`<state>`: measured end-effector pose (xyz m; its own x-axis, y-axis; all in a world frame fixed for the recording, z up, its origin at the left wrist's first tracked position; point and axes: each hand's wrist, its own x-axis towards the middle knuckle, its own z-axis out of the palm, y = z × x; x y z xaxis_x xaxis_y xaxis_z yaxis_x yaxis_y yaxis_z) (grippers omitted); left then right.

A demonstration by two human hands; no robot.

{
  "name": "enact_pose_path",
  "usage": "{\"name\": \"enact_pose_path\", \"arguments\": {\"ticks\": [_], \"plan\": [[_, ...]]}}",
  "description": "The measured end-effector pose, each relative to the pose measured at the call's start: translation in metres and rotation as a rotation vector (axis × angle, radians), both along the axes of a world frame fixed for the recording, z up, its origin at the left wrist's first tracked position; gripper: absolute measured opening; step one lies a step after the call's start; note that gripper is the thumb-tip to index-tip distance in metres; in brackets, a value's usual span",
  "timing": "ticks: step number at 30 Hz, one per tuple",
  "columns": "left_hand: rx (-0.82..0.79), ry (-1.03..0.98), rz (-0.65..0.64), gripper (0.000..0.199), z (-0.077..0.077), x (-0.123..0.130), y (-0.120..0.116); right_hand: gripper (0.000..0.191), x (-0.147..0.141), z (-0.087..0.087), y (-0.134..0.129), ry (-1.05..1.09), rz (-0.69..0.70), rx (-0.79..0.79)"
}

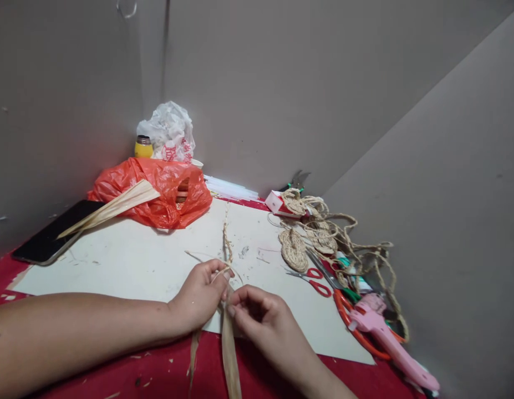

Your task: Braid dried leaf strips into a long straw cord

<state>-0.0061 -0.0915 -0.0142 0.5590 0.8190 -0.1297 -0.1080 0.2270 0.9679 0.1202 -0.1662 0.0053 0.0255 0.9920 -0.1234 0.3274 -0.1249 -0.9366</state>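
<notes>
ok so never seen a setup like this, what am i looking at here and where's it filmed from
There's no machine here: these are a person's two bare hands. The single picture comes from a camera worn on their head, looking forward and down.

The left hand pinches the near end of a thin braided cord. The right hand has its fingertips at a dry, flat strip hanging toward the viewer; how firmly it grips is hard to tell.

A white sheet lies over a red surface. Left: a phone and a red plastic bag. Right: coiled braided pieces, red-handled scissors and what looks like a pink glue gun.
</notes>
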Motion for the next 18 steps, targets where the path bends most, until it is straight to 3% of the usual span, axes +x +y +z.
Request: {"name": "enact_pose_path", "arguments": {"ticks": [4,9,18], "plan": [[-0.011,0.000,-0.014,0.027,-0.001,0.000,0.000,0.021,0.006,0.003,0.004,0.351,-0.007,-0.184],[-0.012,0.002,-0.009,0.025,-0.002,0.001,0.000,0.025,0.011,0.004,0.006,0.604,-0.001,-0.215],[-0.015,0.012,0.013,0.026,0.002,0.000,0.000,0.030,0.009,0.001,0.006,0.433,-0.034,-0.238]]}}
